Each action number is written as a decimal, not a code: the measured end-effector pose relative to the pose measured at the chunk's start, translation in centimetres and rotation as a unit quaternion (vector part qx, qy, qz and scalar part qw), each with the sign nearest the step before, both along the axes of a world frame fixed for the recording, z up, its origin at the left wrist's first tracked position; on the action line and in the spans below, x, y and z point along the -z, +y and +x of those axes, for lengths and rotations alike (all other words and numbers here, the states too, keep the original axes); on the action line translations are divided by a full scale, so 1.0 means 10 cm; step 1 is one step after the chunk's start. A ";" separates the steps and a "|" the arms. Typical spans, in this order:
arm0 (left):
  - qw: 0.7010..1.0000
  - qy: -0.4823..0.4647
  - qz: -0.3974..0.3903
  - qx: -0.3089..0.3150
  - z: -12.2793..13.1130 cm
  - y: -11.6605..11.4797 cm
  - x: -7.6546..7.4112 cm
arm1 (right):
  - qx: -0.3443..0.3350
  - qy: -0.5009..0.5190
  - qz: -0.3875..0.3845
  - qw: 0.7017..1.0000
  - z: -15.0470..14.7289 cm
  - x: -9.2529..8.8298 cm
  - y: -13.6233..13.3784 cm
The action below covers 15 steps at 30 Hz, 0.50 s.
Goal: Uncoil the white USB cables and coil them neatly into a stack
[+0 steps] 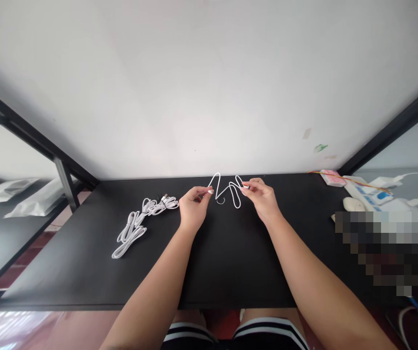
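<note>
1. My left hand [195,206] is pinching one part of a white cable [224,190] between thumb and fingertips; the small pale piece there is looking like a plug, but it is showing too little for me to be sure.
2. My right hand [263,197] is pinching what is seeming to be another part of the same cable, also at the fingertips; the two hands are hanging apart.
3. Between them the cable is running in loose bends over the black table [85,272], near the wall [201,97]; how much is touching the surface, I cannot tell.
4. Just beside my left hand, on its left, bundled white cables [154,209] are lying on the table.
5. I am judging the step in hand to be two-handed handling of this one cable, its bends hanging unbound.
6. The next move, I am thinking, is calling for a secure pinch at both parts and care against tangling the slack.
</note>
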State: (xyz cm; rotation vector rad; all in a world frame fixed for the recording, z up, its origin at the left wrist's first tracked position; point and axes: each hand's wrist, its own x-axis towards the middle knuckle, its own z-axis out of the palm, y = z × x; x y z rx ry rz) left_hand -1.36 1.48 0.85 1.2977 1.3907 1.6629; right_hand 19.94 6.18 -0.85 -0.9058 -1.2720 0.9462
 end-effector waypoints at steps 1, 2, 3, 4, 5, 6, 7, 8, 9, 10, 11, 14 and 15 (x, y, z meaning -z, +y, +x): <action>1.000 -0.004 0.001 -0.003 0.00 -0.01 -0.01 | 0.000 -0.006 0.010 1.000 0.00 -0.02 -0.02; 1.000 -0.008 0.004 -0.007 0.01 -0.02 -0.02 | -0.001 -0.008 0.020 1.000 0.00 -0.04 -0.04; 1.000 -0.012 0.007 -0.011 0.02 -0.04 -0.04 | -0.004 -0.009 0.027 1.000 0.00 -0.06 -0.06; 1.000 -0.013 0.009 -0.015 0.02 -0.05 -0.05 | -0.009 -0.009 0.033 0.999 -0.01 -0.08 -0.08; 1.000 -0.011 0.010 -0.018 0.03 -0.06 -0.06 | -0.014 -0.008 0.038 0.999 -0.01 -0.10 -0.09; 1.000 -0.008 0.010 -0.019 0.03 -0.06 -0.07 | -0.019 -0.006 0.042 0.999 -0.02 -0.11 -0.10; 1.000 -0.005 0.010 -0.019 0.04 -0.07 -0.08 | -0.022 -0.004 0.045 0.999 -0.02 -0.12 -0.11; 1.000 -0.005 0.011 -0.017 0.04 -0.08 -0.09 | -0.024 -0.003 0.047 0.999 -0.03 -0.13 -0.12; 1.000 -0.009 0.012 -0.013 0.04 -0.08 -0.09 | -0.024 -0.003 0.047 0.999 -0.03 -0.13 -0.12; 1.000 -0.016 0.013 -0.008 0.04 -0.08 -0.10 | -0.023 -0.003 0.046 0.999 -0.03 -0.13 -0.12; 1.000 -0.024 0.015 -0.005 0.04 -0.08 -0.10 | -0.021 -0.004 0.045 0.999 -0.03 -0.13 -0.12; 0.999 -0.036 0.017 -0.007 0.04 -0.08 -0.10 | -0.019 -0.001 0.044 0.999 -0.03 -0.13 -0.12; 0.999 -0.037 0.016 -0.009 0.05 -0.08 -0.10 | -0.019 -0.001 0.045 0.999 -0.03 -0.12 -0.12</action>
